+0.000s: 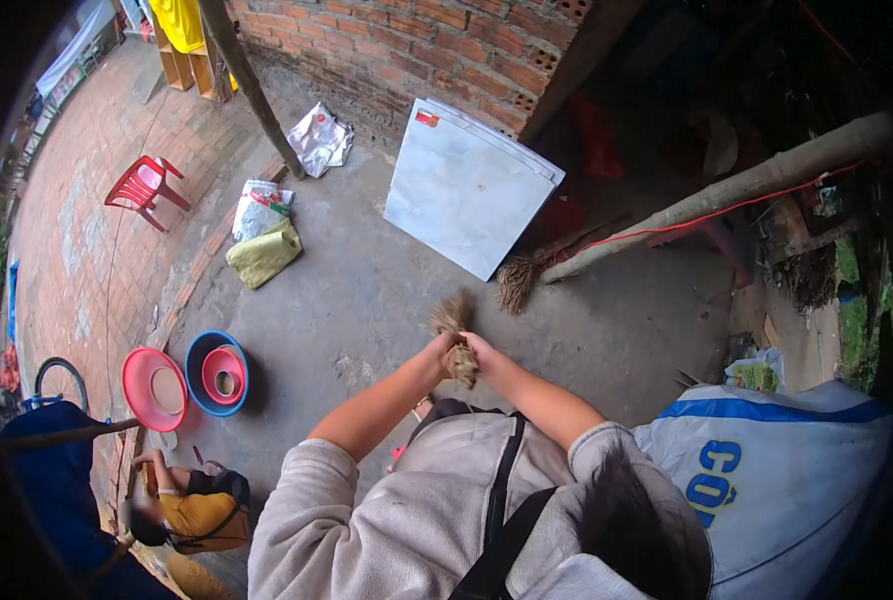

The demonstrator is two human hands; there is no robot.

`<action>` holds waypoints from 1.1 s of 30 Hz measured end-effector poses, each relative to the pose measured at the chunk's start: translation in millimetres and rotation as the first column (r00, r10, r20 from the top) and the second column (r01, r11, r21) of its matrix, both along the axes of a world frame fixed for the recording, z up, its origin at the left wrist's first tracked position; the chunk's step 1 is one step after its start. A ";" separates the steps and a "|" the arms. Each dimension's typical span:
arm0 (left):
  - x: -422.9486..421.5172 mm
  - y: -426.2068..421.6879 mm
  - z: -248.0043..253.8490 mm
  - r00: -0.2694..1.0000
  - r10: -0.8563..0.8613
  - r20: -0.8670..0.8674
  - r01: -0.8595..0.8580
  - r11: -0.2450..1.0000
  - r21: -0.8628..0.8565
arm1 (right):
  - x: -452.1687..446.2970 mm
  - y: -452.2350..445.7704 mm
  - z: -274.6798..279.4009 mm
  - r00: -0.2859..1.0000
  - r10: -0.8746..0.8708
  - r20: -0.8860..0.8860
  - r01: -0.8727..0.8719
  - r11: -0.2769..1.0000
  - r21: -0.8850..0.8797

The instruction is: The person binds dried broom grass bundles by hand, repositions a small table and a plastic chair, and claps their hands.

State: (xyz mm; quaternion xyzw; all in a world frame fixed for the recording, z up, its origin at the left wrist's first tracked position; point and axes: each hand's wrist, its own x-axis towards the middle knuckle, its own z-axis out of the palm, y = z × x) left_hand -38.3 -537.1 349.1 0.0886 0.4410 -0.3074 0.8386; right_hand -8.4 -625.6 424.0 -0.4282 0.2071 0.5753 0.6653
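A short bundle of dry brown straw-like fibres (461, 366) is held out in front of my body, with a frayed tuft at its far end and a thick, lumpy near end. My left hand (436, 349) is closed around its left side. My right hand (485, 354) grips it from the right, close against the left. The fingers are partly hidden by the bundle. Beyond it, a brown bristly bunch (515, 284) lies on the concrete floor by the foot of a wooden pole (726, 190).
White boards (471, 185) lean by a brick wall (416, 50). Folded sacks (264, 253), a red chair (146, 190), a pink basin (154, 388) and a blue basin (202, 405) are to the left. A person in yellow (206, 515) sits lower left. A large white sack (776, 480) stands right.
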 end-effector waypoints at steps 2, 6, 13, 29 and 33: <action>-0.9 10.0 13.1 0.986 0.145 0.079 -0.156 0.973 0.169 | 4.5 12.9 7.3 0.976 0.079 0.201 -0.084 0.996 0.016; 11.4 1.6 -13.8 0.955 0.295 0.031 -0.266 0.809 0.523 | 29.2 37.4 -20.9 0.967 0.248 0.056 -0.241 0.964 -0.111; -4.3 34.5 66.9 0.936 0.266 0.231 -0.333 0.881 0.336 | 39.5 48.2 -43.5 0.960 0.277 -0.030 -0.279 0.956 -0.086; -17.3 137.2 -5.4 0.988 0.041 0.146 -0.063 0.986 0.154 | 42.8 142.8 -107.8 0.884 0.346 -0.314 -0.434 0.858 -0.275; 17.4 170.5 17.2 0.947 0.287 0.145 -0.320 0.785 0.530 | 76.4 209.5 -105.8 0.854 0.513 -0.088 -0.518 0.818 -0.249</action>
